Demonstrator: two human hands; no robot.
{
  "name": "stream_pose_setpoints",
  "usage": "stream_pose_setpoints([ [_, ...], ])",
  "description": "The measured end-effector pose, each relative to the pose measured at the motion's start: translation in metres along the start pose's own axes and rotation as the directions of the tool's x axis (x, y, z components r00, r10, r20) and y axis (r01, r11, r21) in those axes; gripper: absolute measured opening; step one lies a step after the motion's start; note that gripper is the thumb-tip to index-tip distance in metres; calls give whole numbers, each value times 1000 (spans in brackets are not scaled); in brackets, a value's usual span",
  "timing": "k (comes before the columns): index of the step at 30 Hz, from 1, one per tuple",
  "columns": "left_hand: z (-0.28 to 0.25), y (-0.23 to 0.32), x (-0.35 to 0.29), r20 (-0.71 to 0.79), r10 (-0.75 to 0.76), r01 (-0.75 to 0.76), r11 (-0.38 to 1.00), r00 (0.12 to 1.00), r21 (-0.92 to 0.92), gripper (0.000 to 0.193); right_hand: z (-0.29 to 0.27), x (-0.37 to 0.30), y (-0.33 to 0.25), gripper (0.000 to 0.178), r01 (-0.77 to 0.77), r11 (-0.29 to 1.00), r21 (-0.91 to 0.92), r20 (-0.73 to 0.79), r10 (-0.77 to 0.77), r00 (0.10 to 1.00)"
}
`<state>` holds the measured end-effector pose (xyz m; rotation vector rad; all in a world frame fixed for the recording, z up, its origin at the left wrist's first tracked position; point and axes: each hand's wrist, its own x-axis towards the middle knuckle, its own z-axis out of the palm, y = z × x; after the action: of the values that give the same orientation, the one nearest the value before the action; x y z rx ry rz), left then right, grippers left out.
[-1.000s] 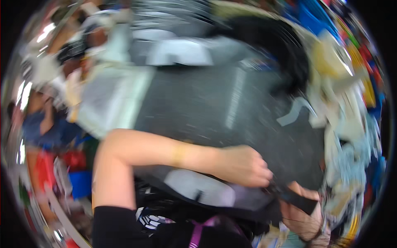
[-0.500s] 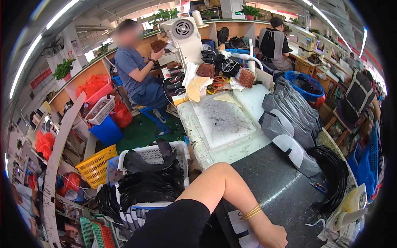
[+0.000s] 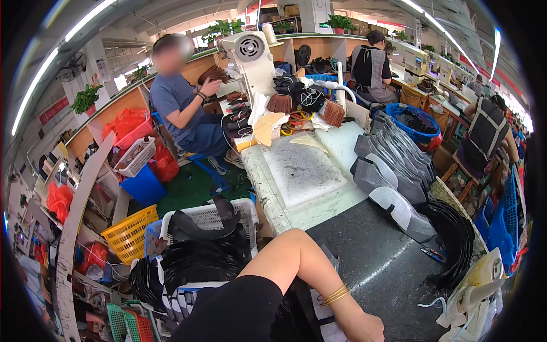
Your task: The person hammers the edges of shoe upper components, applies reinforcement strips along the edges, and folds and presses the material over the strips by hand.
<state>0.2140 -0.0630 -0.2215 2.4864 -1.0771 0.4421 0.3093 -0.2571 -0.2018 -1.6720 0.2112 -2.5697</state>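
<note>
My left arm, in a black sleeve with gold bangles, reaches over the black tabletop (image 3: 376, 268). At the lower edge, my left hand (image 3: 364, 328) is curled with its knuckles up; its fingertips and anything in them are hidden. Under and beside the wrist lies a pale grey-white piece with a dark band (image 3: 326, 319), partly covered by the arm. To the right are a loose stack of grey curved pieces (image 3: 396, 154), a bundle of thin black strips (image 3: 458, 233) and a small pair of thread snips (image 3: 434, 254). My right hand is out of view.
A white basket (image 3: 250, 219) of black curved pieces stands left of the table, with a yellow basket (image 3: 130, 233) beyond. A sewing machine (image 3: 246, 62) rises at the far end, near a seated co-worker (image 3: 178, 97). A pale machine part (image 3: 481, 279) sits at lower right.
The view has shifted slightly, and my left hand sits a little lower and further left. The co-worker in blue has turned the brown bundle in their hands.
</note>
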Motion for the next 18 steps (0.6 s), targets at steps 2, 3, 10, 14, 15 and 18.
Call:
stream_pose_setpoints([
  [2, -5, 1, 0, 19, -19, 20, 999, 1000, -37, 13, 6, 7, -9, 52, 1, 997, -77, -83, -7, 997],
  [3, -7, 3, 1, 20, -14, 15, 999, 1000, -37, 13, 2, 14, -13, 52, 0, 997, -82, -85, -7, 996],
  [10, -8, 1, 4, 105, -52, 61, 994, 993, -87, 14, -9, 12, -31, 48, 156, 988, 18, 287, -155, 945],
  [14, -11, 3, 4, 85, -20, 28, 996, 996, -90, 16, -5, 10, -41, 46, 204, 960, 194, 453, -272, 849],
  [15, -12, 4, 5, 91, -12, 20, 996, 996, -88, 16, -5, 11, -40, 46, 219, 948, 232, 485, -308, 818],
  [18, -13, 6, 5, 107, -33, 46, 992, 994, -119, 16, -4, 13, -34, 45, 256, 895, 364, 566, -431, 703],
])
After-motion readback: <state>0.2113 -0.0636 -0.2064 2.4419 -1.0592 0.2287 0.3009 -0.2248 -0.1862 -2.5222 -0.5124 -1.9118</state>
